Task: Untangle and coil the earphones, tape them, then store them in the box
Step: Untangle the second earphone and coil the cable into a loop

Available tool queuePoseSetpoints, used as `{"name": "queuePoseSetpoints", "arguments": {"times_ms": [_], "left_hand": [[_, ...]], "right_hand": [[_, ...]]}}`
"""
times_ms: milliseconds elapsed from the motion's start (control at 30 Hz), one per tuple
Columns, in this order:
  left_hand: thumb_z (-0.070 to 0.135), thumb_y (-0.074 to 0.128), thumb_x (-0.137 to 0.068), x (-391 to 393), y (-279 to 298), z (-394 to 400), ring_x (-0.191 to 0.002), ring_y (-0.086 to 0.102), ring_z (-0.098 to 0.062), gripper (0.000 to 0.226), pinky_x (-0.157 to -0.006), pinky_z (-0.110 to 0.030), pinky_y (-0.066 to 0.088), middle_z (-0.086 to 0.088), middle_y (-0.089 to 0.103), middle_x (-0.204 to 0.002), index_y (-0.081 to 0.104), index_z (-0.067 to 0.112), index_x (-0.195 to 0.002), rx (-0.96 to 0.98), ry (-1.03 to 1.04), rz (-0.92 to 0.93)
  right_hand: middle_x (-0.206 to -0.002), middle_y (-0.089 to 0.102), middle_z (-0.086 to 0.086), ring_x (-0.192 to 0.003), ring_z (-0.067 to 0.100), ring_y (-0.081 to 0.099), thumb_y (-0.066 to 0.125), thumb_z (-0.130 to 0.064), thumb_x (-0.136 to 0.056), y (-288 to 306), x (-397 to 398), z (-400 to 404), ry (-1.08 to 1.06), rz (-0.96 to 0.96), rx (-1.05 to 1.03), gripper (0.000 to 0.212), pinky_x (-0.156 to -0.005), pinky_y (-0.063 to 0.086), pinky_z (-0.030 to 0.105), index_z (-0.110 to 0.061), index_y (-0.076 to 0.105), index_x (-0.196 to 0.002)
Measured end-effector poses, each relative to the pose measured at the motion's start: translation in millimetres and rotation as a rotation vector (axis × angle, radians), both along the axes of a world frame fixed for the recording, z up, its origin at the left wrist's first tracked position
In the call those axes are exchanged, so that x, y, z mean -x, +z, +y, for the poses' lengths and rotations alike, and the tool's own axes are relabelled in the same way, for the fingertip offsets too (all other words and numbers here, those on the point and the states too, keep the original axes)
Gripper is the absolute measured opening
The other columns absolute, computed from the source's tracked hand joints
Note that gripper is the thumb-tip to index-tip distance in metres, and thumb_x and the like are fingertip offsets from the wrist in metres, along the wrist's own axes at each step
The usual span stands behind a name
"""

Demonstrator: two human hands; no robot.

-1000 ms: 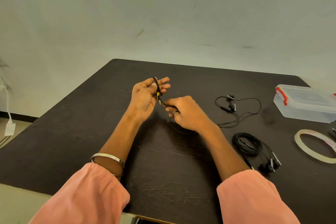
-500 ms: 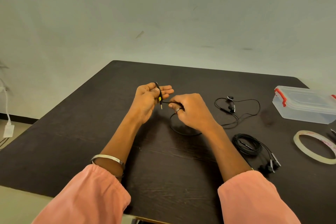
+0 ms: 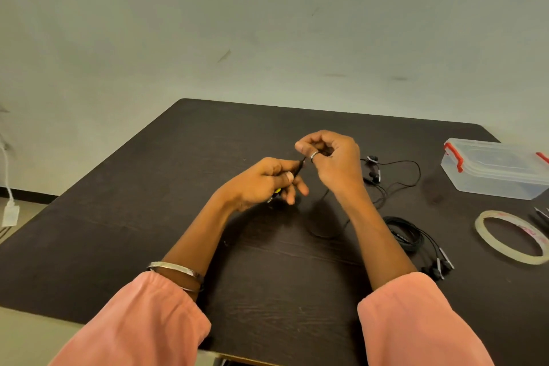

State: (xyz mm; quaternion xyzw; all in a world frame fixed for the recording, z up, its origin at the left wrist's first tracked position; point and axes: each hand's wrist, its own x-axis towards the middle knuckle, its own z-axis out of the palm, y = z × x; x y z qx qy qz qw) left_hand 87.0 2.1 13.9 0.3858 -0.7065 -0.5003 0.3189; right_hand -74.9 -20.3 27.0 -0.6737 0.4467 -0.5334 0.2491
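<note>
1. Half a second ago your right hand (image 3: 332, 160) was low, just beside the left one; now you have lifted it above and beyond the left hand (image 3: 261, 184), with its fingers curled in a pinch grip on the thin black cable (image 3: 301, 165).
2. Your left hand has turned over. Its thumb and fingers hold the plug end, and a bit of yellow shows under the fingers.
3. The cable stands taut between both hands. The rest of the earphones (image 3: 375, 174) lies on the counter (image 3: 148, 217) behind your right wrist, its loops loose.
4. I judge that you are starting the first turn of the coil, so the untangling seems finished.
5. A second, already coiled set (image 3: 405, 233) lies near your right forearm. The tape roll (image 3: 511, 236) and the closed box (image 3: 496, 169) are well apart, at the right.
</note>
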Motion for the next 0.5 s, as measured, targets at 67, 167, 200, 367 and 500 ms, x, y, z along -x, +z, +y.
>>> {"name": "queuePoseSetpoints", "arguments": {"times_ms": [67,167,200,367,500], "left_hand": [[-0.001,0.032,-0.102,0.0,1.4,0.0,-0.057,0.053,-0.007,0.035,-0.066,-0.021,0.049,-0.005,0.067,-0.087,0.047,0.003,-0.134,0.004,0.012,0.039],[-0.002,0.034,-0.101,-0.2,2.2,0.0,-0.054,0.047,-0.008,0.035,-0.059,-0.019,0.043,-0.006,0.066,-0.082,0.05,0.002,-0.131,-0.042,0.021,0.152],[-0.002,0.034,-0.101,-1.2,2.1,-0.1,-0.054,0.046,-0.008,0.034,-0.057,-0.019,0.041,-0.007,0.066,-0.082,0.052,0.003,-0.13,-0.057,0.018,0.196],[0.004,0.037,-0.099,-5.9,3.8,-1.0,-0.051,0.047,-0.007,0.034,-0.059,-0.021,0.039,-0.01,0.068,-0.085,0.054,-0.001,-0.128,-0.119,-0.089,0.407],[0.006,0.032,-0.101,-7.8,6.3,-2.1,-0.047,0.043,-0.004,0.035,-0.058,-0.018,0.036,-0.007,0.066,-0.082,0.053,-0.005,-0.126,-0.139,-0.065,0.567]], "right_hand": [[-0.072,0.07,-0.006,-0.063,0.008,0.062,0.073,-0.018,-0.083,-1.5,2.5,-1.7,0.002,-0.066,-0.037,0.003,-0.06,0.05,0.026,-0.017,0.074,-0.081],[-0.066,0.065,-0.01,-0.057,0.004,0.055,0.073,-0.02,-0.083,-2.0,5.1,-3.8,-0.008,-0.195,-0.087,0.004,-0.053,0.041,0.021,-0.02,0.073,-0.079],[-0.066,0.065,-0.009,-0.059,0.005,0.056,0.074,-0.02,-0.083,-1.4,6.1,-4.6,-0.018,-0.22,-0.093,0.004,-0.053,0.041,0.02,-0.021,0.072,-0.079],[-0.071,0.068,0.0,-0.057,0.003,0.057,0.073,-0.023,-0.084,-0.2,3.5,-3.6,0.002,-0.278,-0.118,0.005,-0.054,0.042,0.017,-0.018,0.072,-0.082],[-0.067,0.064,0.002,-0.045,-0.003,0.05,0.063,-0.019,-0.092,0.8,-1.1,-1.4,0.048,-0.358,-0.185,0.014,-0.047,0.036,0.009,-0.009,0.072,-0.087]]}}
